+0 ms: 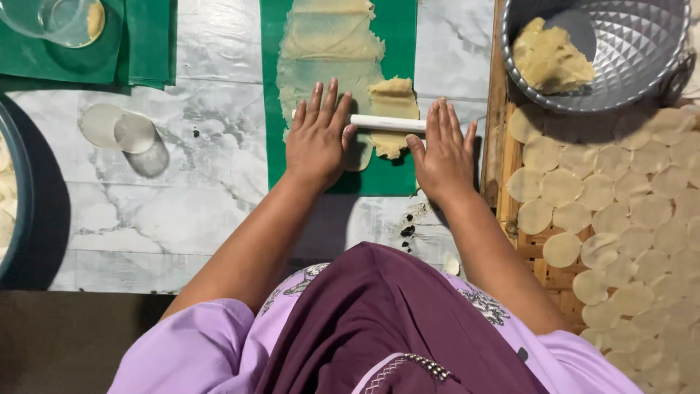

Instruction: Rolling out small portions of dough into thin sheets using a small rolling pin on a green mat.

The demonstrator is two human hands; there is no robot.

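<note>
While both palms press flat on the white rolling pin (383, 122), the left hand (315, 142) covers its left end and the right hand (443, 149) its right end, fingers stretched out straight and gripping nothing (the pin rests under the palms and is not clasped). It lies crosswise over a thicker lump of pale dough (391, 109) on the near part of the green mat (397, 44), with a thin, ragged rolled sheet (328, 51) reaching to the far edge. To roll well here, I judge the pressure should be even on both ends, so the lump thins to match the sheet without tearing. On the right, a woven tray (550, 276) holds cut rounds (561, 187); a metal bowl (642, 44) holds spare dough. The marble-patterned table (211, 182) carries the mat.
</note>
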